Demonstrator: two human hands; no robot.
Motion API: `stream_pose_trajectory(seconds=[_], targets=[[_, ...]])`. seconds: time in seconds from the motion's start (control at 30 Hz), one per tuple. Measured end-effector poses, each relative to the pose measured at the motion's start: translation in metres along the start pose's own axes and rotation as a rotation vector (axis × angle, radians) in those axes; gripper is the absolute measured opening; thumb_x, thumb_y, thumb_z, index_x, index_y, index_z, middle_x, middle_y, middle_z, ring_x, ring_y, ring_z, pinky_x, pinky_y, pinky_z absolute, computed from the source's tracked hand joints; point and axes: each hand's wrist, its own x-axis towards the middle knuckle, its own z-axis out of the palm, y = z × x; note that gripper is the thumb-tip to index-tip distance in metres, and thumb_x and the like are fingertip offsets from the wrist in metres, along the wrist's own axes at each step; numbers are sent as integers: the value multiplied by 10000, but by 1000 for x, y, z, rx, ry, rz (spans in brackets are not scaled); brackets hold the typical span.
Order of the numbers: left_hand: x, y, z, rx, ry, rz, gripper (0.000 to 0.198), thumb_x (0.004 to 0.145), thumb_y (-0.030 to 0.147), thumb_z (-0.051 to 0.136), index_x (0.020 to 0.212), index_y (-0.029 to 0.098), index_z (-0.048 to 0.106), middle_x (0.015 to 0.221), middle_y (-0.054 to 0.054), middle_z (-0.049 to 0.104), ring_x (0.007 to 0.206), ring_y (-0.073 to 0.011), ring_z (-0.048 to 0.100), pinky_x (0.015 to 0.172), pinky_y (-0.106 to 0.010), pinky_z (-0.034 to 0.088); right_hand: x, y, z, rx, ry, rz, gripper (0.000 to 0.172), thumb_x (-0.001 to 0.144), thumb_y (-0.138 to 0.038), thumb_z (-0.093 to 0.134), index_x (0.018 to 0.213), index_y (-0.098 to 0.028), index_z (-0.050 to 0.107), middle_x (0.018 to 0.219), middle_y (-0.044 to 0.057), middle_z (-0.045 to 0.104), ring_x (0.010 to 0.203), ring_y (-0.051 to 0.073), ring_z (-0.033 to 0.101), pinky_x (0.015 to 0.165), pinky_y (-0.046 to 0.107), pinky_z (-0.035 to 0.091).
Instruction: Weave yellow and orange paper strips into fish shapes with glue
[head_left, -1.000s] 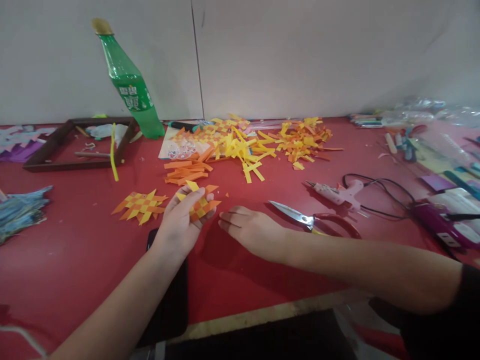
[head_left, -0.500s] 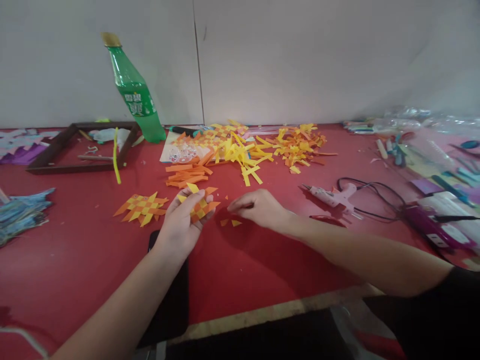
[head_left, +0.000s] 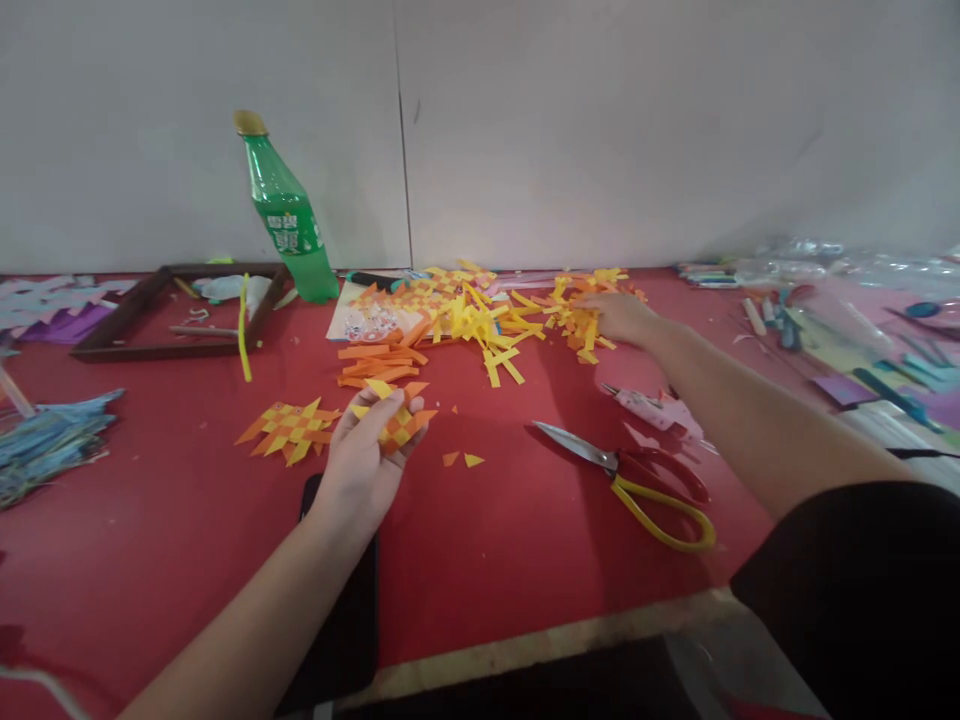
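Note:
My left hand [head_left: 371, 445] is closed on a woven paper fish [head_left: 397, 428] of orange and yellow strips, its pointed ends poking out past the fingers. Over at the back right, my right hand [head_left: 619, 316] reaches into a heap of orange and yellow paper scraps [head_left: 585, 335]; its fingertips are lost among the scraps. A second woven paper fish [head_left: 291, 428] lies flat just left of my left hand. Scissors [head_left: 615, 465] with one red and one yellow handle rest on the red table [head_left: 480, 560]. Small cut triangles [head_left: 472, 460] lie near the left hand.
Yellow strips [head_left: 480, 315] and orange strips [head_left: 379, 358] are piled at the back middle. A green bottle [head_left: 296, 235] leans beside a brown frame [head_left: 165, 352]. A pink glue gun [head_left: 656, 410] lies under my right forearm. A black phone [head_left: 345, 610] is beneath my left forearm.
My right hand has moved from beside the small triangles to the scrap heap at the back right. The scissors now show fully. My left hand still holds the woven fish.

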Motion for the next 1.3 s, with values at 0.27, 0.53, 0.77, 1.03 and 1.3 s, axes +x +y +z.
stream_pose_trajectory(seconds=[0.27, 0.53, 0.77, 1.03, 1.3], targets=[[-2, -1, 0, -28, -15, -1, 265, 694, 50, 753, 733, 206, 543, 663, 59, 653, 625, -134, 697, 555, -233, 598, -37, -97, 38, -64, -259, -239, 291, 997, -304, 473, 1178, -230, 687, 1212, 101, 685, 1143, 257, 622, 1017, 489, 489], [1, -2, -3, -21, -20, -15, 238, 707, 56, 748, 746, 206, 567, 666, 61, 650, 630, -131, 694, 546, -229, 592, -80, -169, 76, 62, -592, -441, 413, 832, -263, 732, 1223, -136, 692, 1283, 149, 664, 1210, 251, 601, 1055, 398, 474], [0, -2, -2, -19, -23, -32, 226, 740, 38, 716, 746, 205, 563, 682, 61, 660, 626, -122, 691, 537, -229, 601, -91, -180, 68, 144, -607, -470, 398, 876, -3, 466, 1122, -164, 735, 1141, 80, 734, 1066, 151, 676, 972, 284, 520], [0, -2, -1, -12, -4, -43, 233, 756, 26, 699, 745, 204, 550, 653, 65, 638, 600, -120, 682, 511, -228, 600, -100, -183, 70, 190, -614, -481, 479, 857, 28, 416, 1199, -153, 699, 1141, 78, 749, 1056, 169, 678, 986, 321, 524], [3, -3, -3, 7, -15, -44, 188, 790, 25, 664, 770, 183, 564, 681, 42, 650, 602, -116, 681, 506, -226, 603, -97, -182, 66, 142, -739, -843, 589, 810, 81, 440, 1327, -136, 619, 1440, 97, 573, 1393, 234, 453, 1163, 406, 387]])
